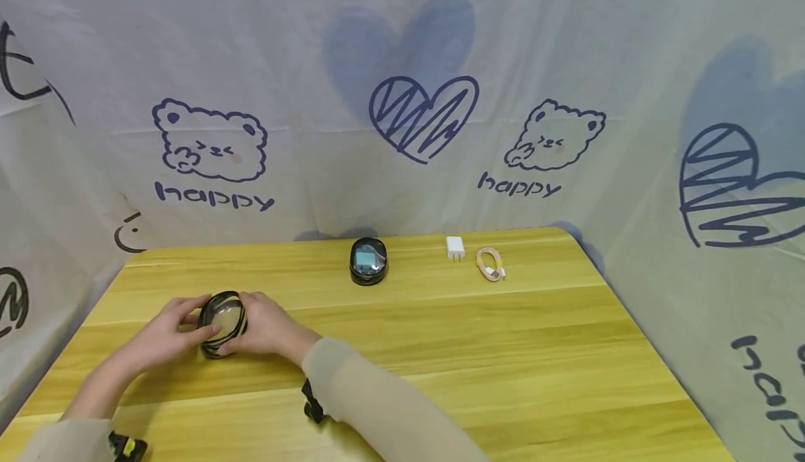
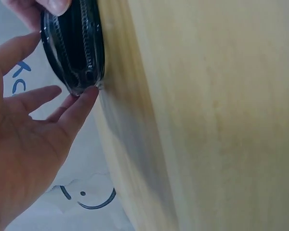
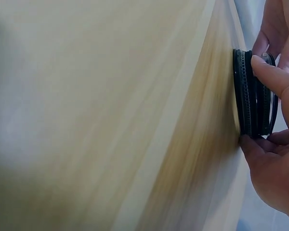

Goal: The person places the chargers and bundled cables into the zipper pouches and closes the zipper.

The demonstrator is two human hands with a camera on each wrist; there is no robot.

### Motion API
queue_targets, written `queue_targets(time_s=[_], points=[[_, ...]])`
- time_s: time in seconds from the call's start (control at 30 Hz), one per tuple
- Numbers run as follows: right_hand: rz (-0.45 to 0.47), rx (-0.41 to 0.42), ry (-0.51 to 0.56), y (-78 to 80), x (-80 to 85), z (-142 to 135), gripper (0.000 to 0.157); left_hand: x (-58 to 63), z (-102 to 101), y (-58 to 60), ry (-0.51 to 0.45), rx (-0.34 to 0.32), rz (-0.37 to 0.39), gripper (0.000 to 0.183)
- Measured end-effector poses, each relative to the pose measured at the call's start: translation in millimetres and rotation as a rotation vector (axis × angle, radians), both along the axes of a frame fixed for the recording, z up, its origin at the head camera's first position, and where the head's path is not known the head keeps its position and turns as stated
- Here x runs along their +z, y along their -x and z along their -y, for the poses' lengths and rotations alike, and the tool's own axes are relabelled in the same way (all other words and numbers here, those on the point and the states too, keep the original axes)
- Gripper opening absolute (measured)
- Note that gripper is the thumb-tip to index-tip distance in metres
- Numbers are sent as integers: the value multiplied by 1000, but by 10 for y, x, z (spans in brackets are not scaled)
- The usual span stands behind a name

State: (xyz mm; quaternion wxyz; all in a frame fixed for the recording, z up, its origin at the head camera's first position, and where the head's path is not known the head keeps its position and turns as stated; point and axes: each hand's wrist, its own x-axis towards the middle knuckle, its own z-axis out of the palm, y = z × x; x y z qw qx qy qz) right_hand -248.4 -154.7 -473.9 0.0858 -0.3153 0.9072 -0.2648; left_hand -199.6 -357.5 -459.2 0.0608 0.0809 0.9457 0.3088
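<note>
A round black zippered case is seen near the left end of the wooden worktop, resting on it and held between both hands. On its left side it is touched by the left hand, whose grip is loose: the fingers are nearly straight and spread, one tip at the case's rim. On its right side it is clasped by the right hand, thumb and fingers curled round the zippered edge.
</note>
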Motion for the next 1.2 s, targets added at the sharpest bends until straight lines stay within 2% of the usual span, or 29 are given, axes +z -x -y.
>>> queue_targets(time_s=[0.2,0.4,0.53,0.7,1.0,1.2], points=[[7,24,17,35,-43,-124,91,19,-58,-44,-90,-52,33,76],[20,53,59,81,-131,-393,94,-47,-214,-25,-190,-111,50,77],[28,77,82,109,-161,-610,94,-101,-372,23,-186,-136,33,75],[20,79,78,141,-162,-868,93,-153,-608,90,-166,-152,1,75],[1,37,53,209,-96,-1358,88,-119,-1153,225,-196,-204,-3,75],[-19,18,68,225,-92,-1696,83,-132,-1530,318,-162,-214,-35,74]])
